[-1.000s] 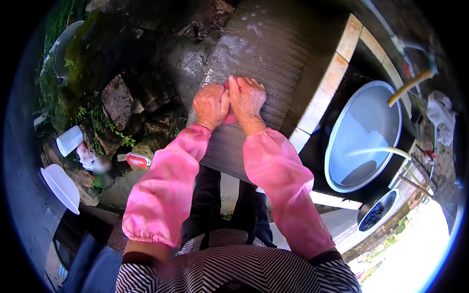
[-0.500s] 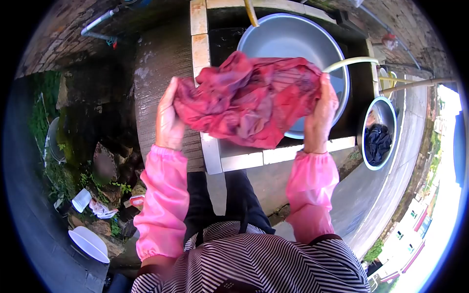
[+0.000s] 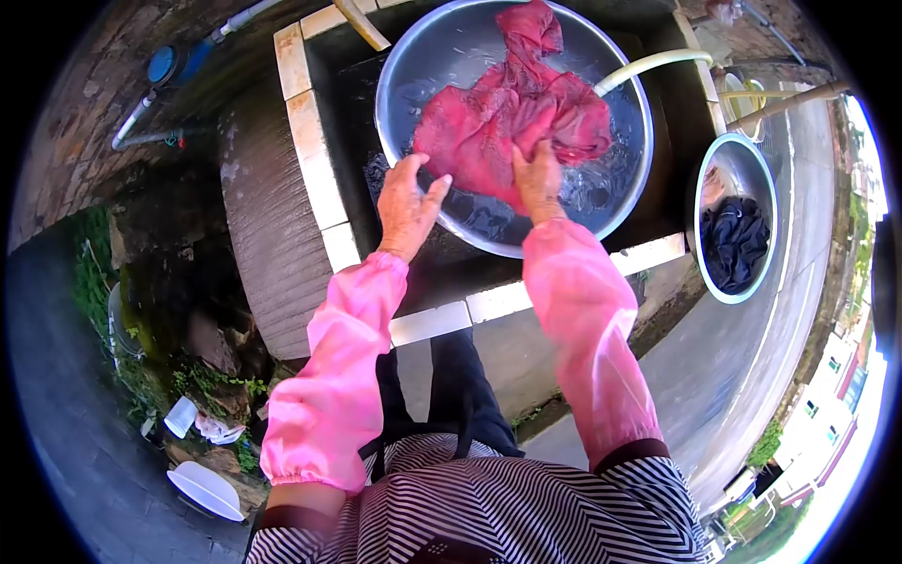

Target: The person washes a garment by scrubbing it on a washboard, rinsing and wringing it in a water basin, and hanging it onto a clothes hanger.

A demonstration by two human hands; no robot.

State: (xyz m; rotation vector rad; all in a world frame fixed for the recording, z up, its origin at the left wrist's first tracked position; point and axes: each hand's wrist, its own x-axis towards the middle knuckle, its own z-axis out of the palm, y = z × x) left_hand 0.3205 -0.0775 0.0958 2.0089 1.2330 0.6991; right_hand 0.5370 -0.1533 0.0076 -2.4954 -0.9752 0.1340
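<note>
A crumpled wet red cloth [image 3: 489, 122] lies spread in the water of a large metal basin [image 3: 631, 202]. One narrow end of it reaches the basin's far rim. My right hand [image 3: 538, 183] is over the near part of the cloth, with the thumb and fingers closed about a fold; the fingertips are partly hidden. At the basin's left near rim my left hand [image 3: 406, 209] is open, thumb and fingers apart, beside the cloth's left edge. A pale hose [image 3: 658, 61] reaches over the right rim towards the cloth.
The basin stands inside a tiled trough [image 3: 321, 183]. A smaller basin [image 3: 773, 188] with dark cloth [image 3: 733, 240] stands at the right. On the left are a ridged slab [image 3: 268, 226], a blue water meter [image 3: 164, 66] and a white basin [image 3: 207, 489] on lower ground.
The red cloth has gone from between both raised hands down into the water. My left hand has let go of it. Both hands have come closer together, and the view has shifted.
</note>
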